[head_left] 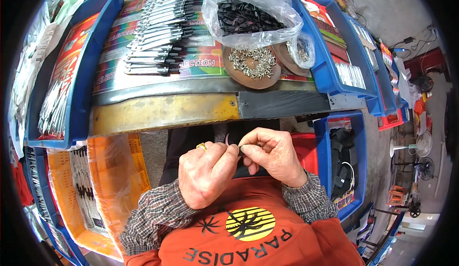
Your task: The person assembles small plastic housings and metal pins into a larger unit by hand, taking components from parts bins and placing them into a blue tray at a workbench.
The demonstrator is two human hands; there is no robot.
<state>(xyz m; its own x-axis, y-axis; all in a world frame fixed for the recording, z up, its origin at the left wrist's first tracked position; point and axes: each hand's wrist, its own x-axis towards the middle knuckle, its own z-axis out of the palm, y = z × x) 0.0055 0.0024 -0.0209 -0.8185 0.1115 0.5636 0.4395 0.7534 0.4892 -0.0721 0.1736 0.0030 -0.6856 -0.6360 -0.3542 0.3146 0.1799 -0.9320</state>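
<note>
My left hand [209, 173], with a gold ring on one finger, is closed in front of my chest, below the table edge. Its fingertips meet those of my right hand [273, 155], whose thumb and forefinger are pinched together. Whatever lies between the fingertips is too small and too hidden to name. Beyond the hands, on the table, sits a round brown dish [233, 77] of small silvery metal pins. A clear plastic bag [244, 39] of black parts stands behind it. To its left lies a long row of slim silver-and-black metal pieces [160, 32].
A blue tray [106, 32] with slim metal pieces stands at the left, another blue tray [351, 90] at the right. An orange crate [138, 163] sits low on the left. A blue bin [361, 170] with black items is low on the right. The table edge [165, 114] lies just beyond my hands.
</note>
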